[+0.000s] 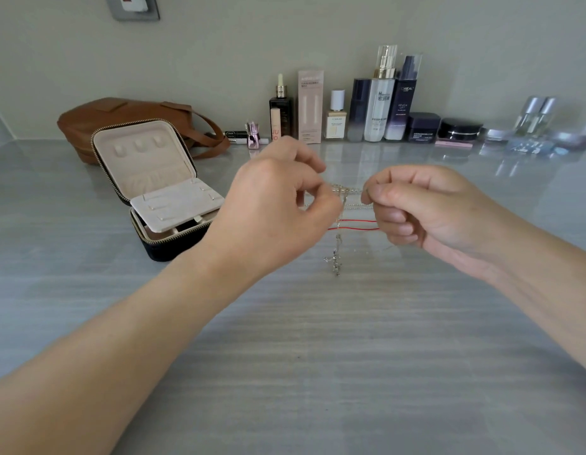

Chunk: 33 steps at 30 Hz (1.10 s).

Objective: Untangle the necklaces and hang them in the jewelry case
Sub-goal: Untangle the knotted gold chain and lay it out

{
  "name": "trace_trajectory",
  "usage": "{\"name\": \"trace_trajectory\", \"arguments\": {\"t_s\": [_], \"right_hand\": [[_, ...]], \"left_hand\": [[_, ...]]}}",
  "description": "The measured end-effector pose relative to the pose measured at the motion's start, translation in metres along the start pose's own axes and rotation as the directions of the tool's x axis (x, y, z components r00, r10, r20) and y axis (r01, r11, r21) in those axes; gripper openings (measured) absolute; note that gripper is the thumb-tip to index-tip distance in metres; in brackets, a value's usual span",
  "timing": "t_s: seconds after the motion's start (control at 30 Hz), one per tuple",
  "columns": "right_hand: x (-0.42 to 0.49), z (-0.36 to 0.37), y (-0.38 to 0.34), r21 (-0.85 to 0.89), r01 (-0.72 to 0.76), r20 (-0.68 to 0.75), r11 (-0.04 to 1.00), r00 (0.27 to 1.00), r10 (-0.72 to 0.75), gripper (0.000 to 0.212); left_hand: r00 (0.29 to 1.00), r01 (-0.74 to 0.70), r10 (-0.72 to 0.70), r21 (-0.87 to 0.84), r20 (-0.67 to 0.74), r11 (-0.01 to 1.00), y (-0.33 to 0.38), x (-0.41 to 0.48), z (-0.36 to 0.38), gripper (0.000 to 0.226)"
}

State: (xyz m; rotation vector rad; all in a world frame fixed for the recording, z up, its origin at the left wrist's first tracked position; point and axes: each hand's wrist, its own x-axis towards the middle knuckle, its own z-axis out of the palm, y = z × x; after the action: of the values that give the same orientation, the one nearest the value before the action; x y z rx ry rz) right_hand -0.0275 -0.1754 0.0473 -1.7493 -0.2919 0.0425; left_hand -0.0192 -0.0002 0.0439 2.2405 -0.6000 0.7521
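Pinching tangled necklaces (350, 205), left hand (272, 208) and right hand (426, 208) hold them taut.

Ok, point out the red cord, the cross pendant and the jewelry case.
red cord (354, 228), head view, lower strand, mid-span.
cross pendant (334, 258), head view, centre of the cross.
jewelry case (173, 249), head view, dark front wall.

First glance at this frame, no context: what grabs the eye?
Dead centre, the left hand and right hand pinch a tangle of necklaces stretched between them, a red cord standing out and a silver pendant dangling below. To the left the jewelry case sits open, with a brown bag behind it. A row of cosmetic bottles lines the back on the right.
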Motion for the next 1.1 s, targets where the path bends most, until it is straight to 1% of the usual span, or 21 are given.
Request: {"name": "trace_trajectory", "arguments": {"t_s": [0.1,0.13,0.2,0.3,0.33,0.4,0.47,0.5,0.57,0.63,0.7,0.73,0.77,0.8,0.83,0.9,0.93,1.03,1.1], "right_hand": [[0.000,0.000,0.001,-0.015,0.002,-0.001,1.000,1.000,-0.002,0.031],[0.000,0.000,0.001,-0.017,0.001,0.001,1.000,1.000,-0.001,0.031],[0.000,0.000,0.002,-0.015,0.002,0.006,1.000,1.000,-0.002,0.030],[0.000,-0.001,0.002,-0.013,0.005,0.014,1.000,1.000,-0.004,0.029],[0.000,-0.001,0.002,-0.016,0.004,0.016,1.000,1.000,-0.004,0.029],[0.000,-0.001,0.002,-0.027,0.001,0.015,1.000,1.000,-0.001,0.029],[0.000,-0.002,0.002,-0.042,-0.004,0.008,0.999,1.000,0.005,0.029],[0.001,-0.003,0.002,-0.047,-0.011,0.003,0.999,1.000,0.011,0.029],[0.001,-0.003,0.003,-0.061,-0.024,-0.006,0.998,1.000,0.023,0.029],[0.001,-0.002,0.003,-0.074,-0.029,-0.006,0.997,1.000,0.028,0.029],[0.000,-0.002,0.003,-0.082,-0.029,0.000,0.996,1.000,0.029,0.028],[0.000,-0.002,0.003,-0.083,-0.029,0.001,0.996,1.000,0.030,0.027],[0.000,-0.002,0.002,-0.082,-0.031,0.002,0.996,1.000,0.031,0.025],[0.000,-0.002,0.002,-0.080,-0.032,0.003,0.996,0.999,0.033,0.024],[0.000,-0.002,0.002,-0.078,-0.035,0.003,0.996,0.999,0.035,0.023],[0.000,-0.003,0.001,-0.073,-0.043,0.000,0.996,0.999,0.043,0.022],[0.000,-0.003,0.000,-0.067,-0.049,-0.003,0.997,0.999,0.049,0.022],[0.000,-0.004,-0.001,-0.059,-0.065,0.000,0.996,0.998,0.065,0.019],[-0.001,-0.004,-0.001,-0.058,-0.080,-0.001,0.995,0.997,0.080,0.020]], "left_hand": [[0.994,-0.106,0.106,0.073,0.007,0.992,-0.004,0.000,0.002,0.024],[0.992,-0.125,0.124,0.079,0.017,0.989,-0.005,0.000,0.003,0.022],[0.993,-0.120,0.119,0.058,0.018,0.991,-0.008,0.000,0.006,0.018],[0.999,-0.041,0.042,-0.024,0.028,0.999,-0.007,-0.001,0.009,0.004],[0.999,-0.014,0.016,-0.049,0.038,0.999,-0.006,-0.001,0.009,0.005],[0.998,0.023,-0.019,-0.072,0.062,0.997,-0.004,-0.002,0.009,0.020],[0.983,0.139,-0.122,-0.122,0.136,0.983,0.000,-0.001,0.007,0.022],[0.962,0.227,-0.192,-0.179,0.194,0.957,0.001,0.000,0.006,0.019],[0.890,0.415,-0.311,-0.312,0.332,0.855,0.001,0.002,0.005,0.015],[0.830,0.536,-0.375,-0.402,0.414,0.742,-0.001,0.005,0.005,0.024],[0.770,0.627,-0.406,-0.460,0.493,0.629,-0.001,0.006,0.005,0.018],[0.748,0.653,-0.402,-0.474,0.529,0.591,-0.002,0.006,0.005,0.019],[0.738,0.664,-0.386,-0.489,0.554,0.566,-0.003,0.006,0.006,0.029],[0.733,0.668,-0.372,-0.501,0.569,0.550,-0.005,0.005,0.006,0.036],[0.728,0.671,-0.361,-0.499,0.583,0.548,-0.005,0.005,0.006,0.039],[0.714,0.681,-0.352,-0.486,0.605,0.548,-0.008,0.005,0.006,0.034],[0.709,0.689,-0.351,-0.494,0.611,0.531,-0.009,0.005,0.006,0.034],[0.693,0.715,-0.340,-0.549,0.635,0.433,-0.012,0.006,0.007,0.038],[0.678,0.734,-0.339,-0.576,0.652,0.360,-0.011,0.006,0.006,0.035]]}}
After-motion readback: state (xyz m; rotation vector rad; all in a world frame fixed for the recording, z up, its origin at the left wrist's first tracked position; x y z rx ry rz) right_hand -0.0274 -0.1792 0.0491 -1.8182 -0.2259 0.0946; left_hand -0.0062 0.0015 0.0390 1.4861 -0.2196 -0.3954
